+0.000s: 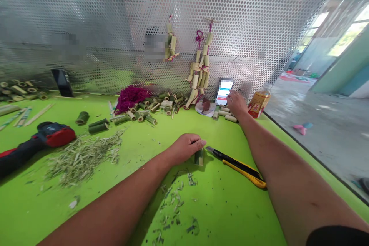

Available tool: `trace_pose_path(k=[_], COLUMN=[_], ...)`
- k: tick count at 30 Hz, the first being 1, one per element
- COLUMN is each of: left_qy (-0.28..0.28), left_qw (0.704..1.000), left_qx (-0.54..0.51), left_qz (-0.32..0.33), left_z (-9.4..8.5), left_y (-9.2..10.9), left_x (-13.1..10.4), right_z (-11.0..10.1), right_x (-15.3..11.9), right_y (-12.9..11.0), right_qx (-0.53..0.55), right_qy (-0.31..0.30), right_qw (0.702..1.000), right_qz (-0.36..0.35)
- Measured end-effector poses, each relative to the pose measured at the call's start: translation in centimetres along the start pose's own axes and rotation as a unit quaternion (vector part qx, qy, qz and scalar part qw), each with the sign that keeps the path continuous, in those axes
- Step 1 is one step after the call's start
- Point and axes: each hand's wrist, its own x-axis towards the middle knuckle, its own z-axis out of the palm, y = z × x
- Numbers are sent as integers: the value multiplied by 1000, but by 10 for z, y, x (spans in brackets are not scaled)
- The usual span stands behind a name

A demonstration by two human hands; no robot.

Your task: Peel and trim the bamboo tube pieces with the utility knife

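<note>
My left hand (187, 148) is closed around a short green bamboo piece (198, 158) that stands on the green tabletop (138, 142). Its fingers hide the upper part of the piece. Just right of it lies a yellow and black utility knife (243, 169), blade out and pointing toward the bamboo. My right hand (238, 103) reaches to the back of the table with a finger stretched out at the lit screen of a smartphone (223, 96). The phone leans upright against the perforated metal panel (115, 34). Nothing shows in the right hand's grasp.
Jointed bamboo figures (196, 78) hang on the panel. Purple cord (131, 98) and cut bamboo tubes (167, 103) lie below. At left are a red-and-black power tool (54, 134), shavings (83, 161) and a dark phone (62, 82). A bottle (259, 102) stands near the right edge.
</note>
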Motion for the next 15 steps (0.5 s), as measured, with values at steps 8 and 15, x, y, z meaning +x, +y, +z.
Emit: trace_pose_path(k=[8,15], left_qy=[-6,-7], left_qw=[1000,1000], left_qx=[2,5], left_qz=[4,2], left_z=[-1,-1], left_y=[2,1], left_x=[-1,0], right_z=[-4,-1], right_x=[-7,-6], right_y=[4,5], right_qx=[-16,-24], right_qy=[-56,-76], right_qw=[998,997], right_qz=[3,-5])
